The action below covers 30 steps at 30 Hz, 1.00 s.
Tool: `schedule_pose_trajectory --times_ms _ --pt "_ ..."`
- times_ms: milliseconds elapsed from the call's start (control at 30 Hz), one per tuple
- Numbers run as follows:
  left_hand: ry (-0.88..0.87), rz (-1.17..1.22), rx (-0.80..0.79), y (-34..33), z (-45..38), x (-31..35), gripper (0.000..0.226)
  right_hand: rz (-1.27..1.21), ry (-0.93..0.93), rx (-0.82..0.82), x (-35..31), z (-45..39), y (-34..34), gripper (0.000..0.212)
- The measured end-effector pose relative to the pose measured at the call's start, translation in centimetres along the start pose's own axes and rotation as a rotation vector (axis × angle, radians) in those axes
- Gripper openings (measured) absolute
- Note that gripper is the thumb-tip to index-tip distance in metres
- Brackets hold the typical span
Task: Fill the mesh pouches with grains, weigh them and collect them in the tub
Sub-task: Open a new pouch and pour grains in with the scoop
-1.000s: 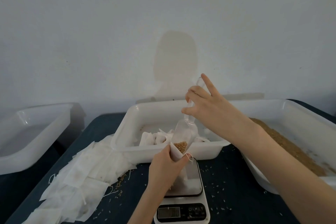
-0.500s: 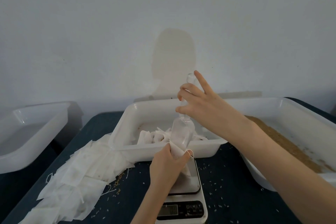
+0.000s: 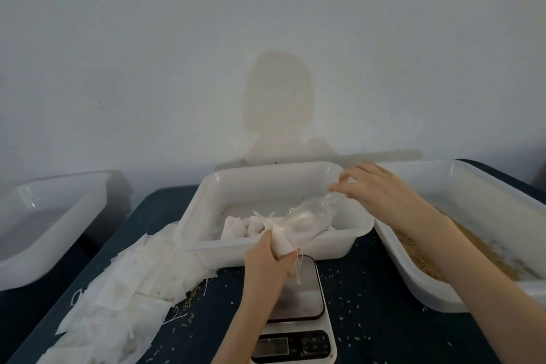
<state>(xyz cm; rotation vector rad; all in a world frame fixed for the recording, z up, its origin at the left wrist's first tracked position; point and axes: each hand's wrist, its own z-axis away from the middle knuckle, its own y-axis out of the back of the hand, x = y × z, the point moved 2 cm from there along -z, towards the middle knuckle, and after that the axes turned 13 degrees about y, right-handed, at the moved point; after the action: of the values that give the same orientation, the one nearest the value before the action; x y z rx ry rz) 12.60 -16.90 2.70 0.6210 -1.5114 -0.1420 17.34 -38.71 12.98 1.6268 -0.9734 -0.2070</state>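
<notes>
My left hand [image 3: 270, 260] grips a white mesh pouch [image 3: 283, 242] just above the scale [image 3: 298, 316], at the front wall of the middle white tub [image 3: 334, 248]. My right hand [image 3: 375, 189] pinches the handle of a clear plastic scoop [image 3: 310, 217], which lies tilted low with its mouth at the pouch opening. The scoop looks empty. Several filled pouches [image 3: 242, 226] lie inside the middle tub. A tub on the right [image 3: 413, 278] holds brown grains [image 3: 425, 260].
A heap of flat empty pouches [image 3: 124, 295] spreads over the dark table on the left. An empty white tub [image 3: 53, 248] stands at far left. Loose grains are scattered over the table around the scale. A wall rises right behind the tubs.
The scoop has emptied its grains into the pouch and swung from steeply upright to a low tilt. My right hand moved right and down. My left hand stayed at the scale.
</notes>
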Motion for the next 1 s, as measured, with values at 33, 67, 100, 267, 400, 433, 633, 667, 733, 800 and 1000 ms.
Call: schedule_pose_trajectory --times_ms 33,67,100,267,400,433,633,667,733,800,1000 --pt "-0.002 0.035 -0.013 0.1 -0.1 0.0 0.031 -0.046 -0.028 -0.002 0.4 0.6 -0.5 0.048" --pt "-0.001 0.062 -0.02 0.1 -0.1 0.0 0.028 -0.087 -0.066 -0.014 0.8 1.3 -1.0 0.045" --pt "-0.008 0.083 -0.02 0.1 -0.1 0.1 0.027 -0.133 -0.118 -0.025 1.3 2.1 -1.6 0.042" --pt "-0.099 0.031 -0.129 -0.7 0.1 0.5 0.017 -0.18 -0.388 -0.031 3.3 6.3 -4.3 0.032" --pt "-0.128 -0.194 -0.198 -1.3 0.0 -0.4 0.014 -0.097 -0.59 -0.067 3.5 8.1 -5.7 0.03" --pt "-0.098 -0.306 -0.231 -1.6 -0.6 -0.1 0.015 -0.093 -0.637 -0.072 3.6 8.3 -6.0 0.031" --pt "0.044 -0.757 -0.344 -1.9 -2.3 -0.1 0.027 -0.074 -0.82 -0.267 3.7 8.7 -6.6 0.022" --pt "-0.037 -0.736 -0.309 -1.6 -1.7 -0.3 0.022 -0.08 -0.84 -0.295 3.6 8.9 -6.7 0.02" --pt "-0.209 -0.525 -0.229 -0.7 -0.5 -1.6 0.018 -0.111 -0.867 -0.362 3.4 9.2 -7.1 0.017" --pt "-0.274 -0.466 -0.223 -0.4 -0.2 -2.5 0.017 -0.156 -0.855 -0.453 3.0 9.3 -7.4 0.018" --pt "-0.269 -0.422 -0.314 0.8 -0.2 -3.3 0.034 -0.136 -0.789 -0.586 2.6 9.2 -7.0 0.027"
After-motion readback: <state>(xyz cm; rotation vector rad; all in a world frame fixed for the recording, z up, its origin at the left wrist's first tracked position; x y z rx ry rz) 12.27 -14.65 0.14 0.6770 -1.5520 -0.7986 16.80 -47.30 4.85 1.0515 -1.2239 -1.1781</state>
